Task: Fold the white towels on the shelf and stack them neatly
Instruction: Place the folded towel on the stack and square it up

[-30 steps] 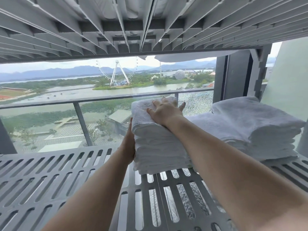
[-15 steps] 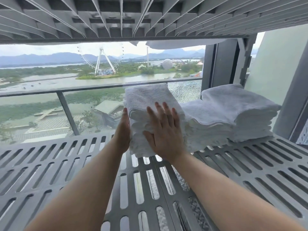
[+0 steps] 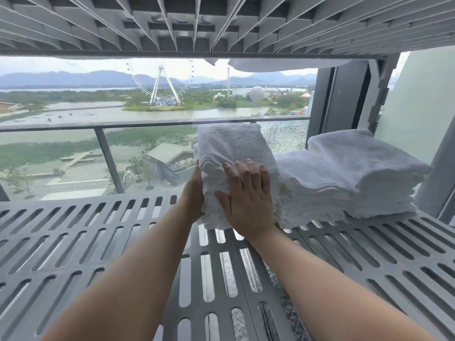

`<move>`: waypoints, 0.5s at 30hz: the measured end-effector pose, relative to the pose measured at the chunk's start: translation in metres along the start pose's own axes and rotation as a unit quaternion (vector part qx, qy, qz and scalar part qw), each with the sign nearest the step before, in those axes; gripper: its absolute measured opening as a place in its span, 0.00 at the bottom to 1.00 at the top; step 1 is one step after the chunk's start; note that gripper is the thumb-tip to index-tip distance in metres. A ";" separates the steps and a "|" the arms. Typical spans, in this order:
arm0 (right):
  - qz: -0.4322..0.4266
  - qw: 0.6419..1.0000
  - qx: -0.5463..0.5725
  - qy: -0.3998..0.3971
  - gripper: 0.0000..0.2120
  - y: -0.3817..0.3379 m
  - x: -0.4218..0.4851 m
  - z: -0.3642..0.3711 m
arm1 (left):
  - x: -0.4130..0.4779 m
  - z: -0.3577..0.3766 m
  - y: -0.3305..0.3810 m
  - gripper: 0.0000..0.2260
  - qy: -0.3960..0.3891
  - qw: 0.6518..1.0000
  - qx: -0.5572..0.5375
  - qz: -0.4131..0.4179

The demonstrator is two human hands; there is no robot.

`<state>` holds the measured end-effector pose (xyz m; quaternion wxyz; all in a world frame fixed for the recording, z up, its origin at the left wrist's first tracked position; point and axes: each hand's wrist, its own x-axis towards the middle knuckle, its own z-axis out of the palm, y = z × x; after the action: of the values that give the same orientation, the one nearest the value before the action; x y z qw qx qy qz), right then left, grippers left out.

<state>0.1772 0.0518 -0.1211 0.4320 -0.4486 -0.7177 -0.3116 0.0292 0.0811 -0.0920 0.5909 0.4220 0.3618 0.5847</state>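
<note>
A tall stack of folded white towels [image 3: 231,146] stands on the grey slotted shelf [image 3: 73,232], near its middle. My right hand [image 3: 246,200] lies flat against the stack's front face with straight fingers. My left hand [image 3: 194,193] presses against the stack's left side; its fingers are hidden behind the towels. Right of this stack sit a lower stack of folded towels [image 3: 310,190] and a taller one [image 3: 369,173], both touching their neighbours.
Another slotted shelf [image 3: 221,25] hangs close overhead, with white cloth [image 3: 270,66] drooping over its back edge. Behind the shelf is a window with a railing [image 3: 108,156]. A dark window frame [image 3: 344,99] and a pale wall [image 3: 418,107] stand at the right.
My right hand has come down from the top of the stack to its front face and stays there flat. My left hand has kept to the stack's left side.
</note>
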 end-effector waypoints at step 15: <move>0.158 0.955 0.096 -0.231 0.19 0.025 0.142 -0.017 | -0.004 -0.009 0.023 0.18 0.093 0.984 0.143 0.050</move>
<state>0.1741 0.1012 0.0152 0.3394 -0.5723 -0.7443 -0.0570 0.0124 0.0770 -0.0747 0.4583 0.4636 0.4737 0.5922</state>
